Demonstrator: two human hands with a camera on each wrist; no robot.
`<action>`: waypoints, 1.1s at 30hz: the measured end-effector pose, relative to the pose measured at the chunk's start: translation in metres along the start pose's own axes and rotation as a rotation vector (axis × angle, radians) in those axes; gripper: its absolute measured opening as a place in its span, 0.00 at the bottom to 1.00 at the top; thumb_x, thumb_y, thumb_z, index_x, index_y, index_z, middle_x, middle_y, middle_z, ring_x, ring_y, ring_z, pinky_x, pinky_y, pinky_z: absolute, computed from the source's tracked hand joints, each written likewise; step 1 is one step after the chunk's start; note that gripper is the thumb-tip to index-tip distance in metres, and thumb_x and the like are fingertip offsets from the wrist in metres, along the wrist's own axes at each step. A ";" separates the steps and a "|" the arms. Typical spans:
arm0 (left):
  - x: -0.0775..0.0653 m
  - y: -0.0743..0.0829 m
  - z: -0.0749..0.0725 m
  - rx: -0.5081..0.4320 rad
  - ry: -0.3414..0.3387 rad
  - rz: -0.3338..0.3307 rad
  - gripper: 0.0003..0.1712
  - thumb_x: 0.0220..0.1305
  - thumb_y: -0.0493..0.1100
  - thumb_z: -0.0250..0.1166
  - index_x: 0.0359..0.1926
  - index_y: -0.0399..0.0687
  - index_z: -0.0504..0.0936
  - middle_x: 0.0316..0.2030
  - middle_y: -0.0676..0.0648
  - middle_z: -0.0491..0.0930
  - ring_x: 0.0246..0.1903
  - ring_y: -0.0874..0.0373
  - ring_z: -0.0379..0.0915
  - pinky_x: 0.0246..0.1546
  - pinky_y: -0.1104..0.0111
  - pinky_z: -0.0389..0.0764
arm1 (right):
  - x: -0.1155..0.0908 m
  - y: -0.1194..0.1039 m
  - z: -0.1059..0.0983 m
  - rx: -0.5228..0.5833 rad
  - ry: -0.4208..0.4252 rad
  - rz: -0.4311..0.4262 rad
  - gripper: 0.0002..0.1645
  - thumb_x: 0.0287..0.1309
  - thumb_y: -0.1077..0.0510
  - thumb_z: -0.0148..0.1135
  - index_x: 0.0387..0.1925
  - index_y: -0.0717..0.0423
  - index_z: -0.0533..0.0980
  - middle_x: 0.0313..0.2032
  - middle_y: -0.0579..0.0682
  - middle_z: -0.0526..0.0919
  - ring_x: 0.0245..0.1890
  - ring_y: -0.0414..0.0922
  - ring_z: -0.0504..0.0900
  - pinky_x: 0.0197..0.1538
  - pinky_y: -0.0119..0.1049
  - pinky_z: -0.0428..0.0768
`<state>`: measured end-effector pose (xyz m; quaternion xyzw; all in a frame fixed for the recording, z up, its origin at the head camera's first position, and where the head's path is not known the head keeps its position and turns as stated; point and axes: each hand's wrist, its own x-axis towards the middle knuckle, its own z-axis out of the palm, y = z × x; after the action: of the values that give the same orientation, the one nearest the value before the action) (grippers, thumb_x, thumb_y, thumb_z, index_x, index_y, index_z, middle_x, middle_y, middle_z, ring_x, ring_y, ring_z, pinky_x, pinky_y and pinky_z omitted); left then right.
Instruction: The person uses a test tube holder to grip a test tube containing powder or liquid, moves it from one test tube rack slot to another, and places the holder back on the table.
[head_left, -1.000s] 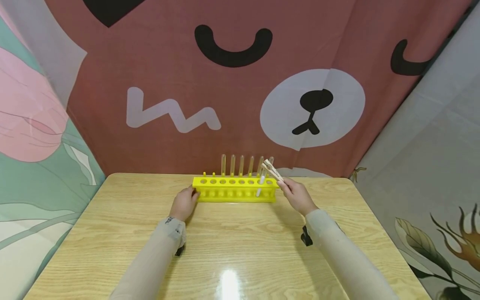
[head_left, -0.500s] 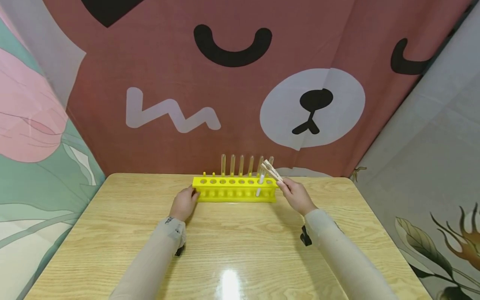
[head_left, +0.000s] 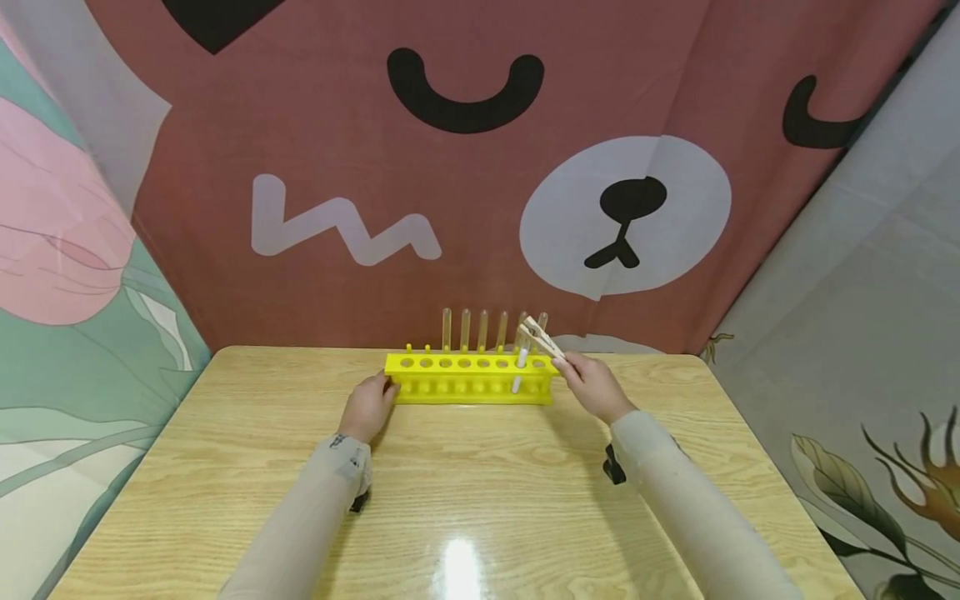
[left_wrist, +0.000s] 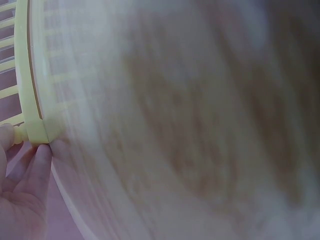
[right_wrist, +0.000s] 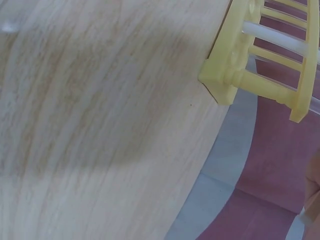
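A yellow test tube rack (head_left: 468,398) stands near the table's back edge. My left hand (head_left: 369,408) grips its left end; in the left wrist view the thumb is at the end post and the fingers (left_wrist: 39,167) are at the base corner. With my right hand (head_left: 596,390) I hold a wooden test tube holder (head_left: 544,340) by its handle end. The holder's jaws are at the upper part of a clear test tube (right_wrist: 277,37) with white contents, which stands in a hole near the rack's right end. Only the edge of my right hand shows in the right wrist view.
Several clear test tubes (head_left: 483,329) stand upside down on pegs along the rack's back row; two pegs at the left (head_left: 417,347) are bare. Behind the wood-grain table (head_left: 465,483) hangs a printed curtain (head_left: 337,300), close to its back edge.
My right hand and the test tube holder have shifted very slightly left, and the tube with white contents leans a little with them. My left hand and the rack stay in place.
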<state>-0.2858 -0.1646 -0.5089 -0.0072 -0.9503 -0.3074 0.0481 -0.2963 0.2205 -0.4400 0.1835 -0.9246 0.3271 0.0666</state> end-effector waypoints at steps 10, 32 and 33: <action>0.001 -0.001 0.001 0.001 0.006 0.008 0.22 0.77 0.44 0.58 0.61 0.31 0.76 0.50 0.33 0.82 0.52 0.38 0.80 0.55 0.48 0.80 | 0.004 -0.004 -0.007 0.018 -0.060 0.011 0.21 0.79 0.48 0.50 0.27 0.54 0.70 0.17 0.47 0.62 0.14 0.41 0.55 0.18 0.32 0.58; 0.002 -0.004 0.002 -0.005 0.000 0.017 0.23 0.78 0.44 0.57 0.63 0.30 0.75 0.51 0.33 0.82 0.53 0.38 0.79 0.55 0.47 0.80 | 0.001 0.000 -0.001 0.012 -0.114 0.005 0.21 0.79 0.48 0.48 0.31 0.58 0.71 0.18 0.46 0.63 0.15 0.40 0.56 0.20 0.32 0.59; 0.002 -0.004 0.002 -0.006 -0.001 0.016 0.23 0.78 0.44 0.57 0.63 0.30 0.75 0.51 0.33 0.82 0.53 0.38 0.79 0.55 0.47 0.80 | 0.001 0.000 -0.001 0.013 -0.116 0.005 0.21 0.79 0.49 0.48 0.31 0.59 0.71 0.18 0.46 0.63 0.15 0.40 0.56 0.20 0.32 0.59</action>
<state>-0.2879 -0.1666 -0.5130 -0.0149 -0.9494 -0.3096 0.0501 -0.2970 0.2210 -0.4389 0.2002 -0.9252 0.3221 0.0109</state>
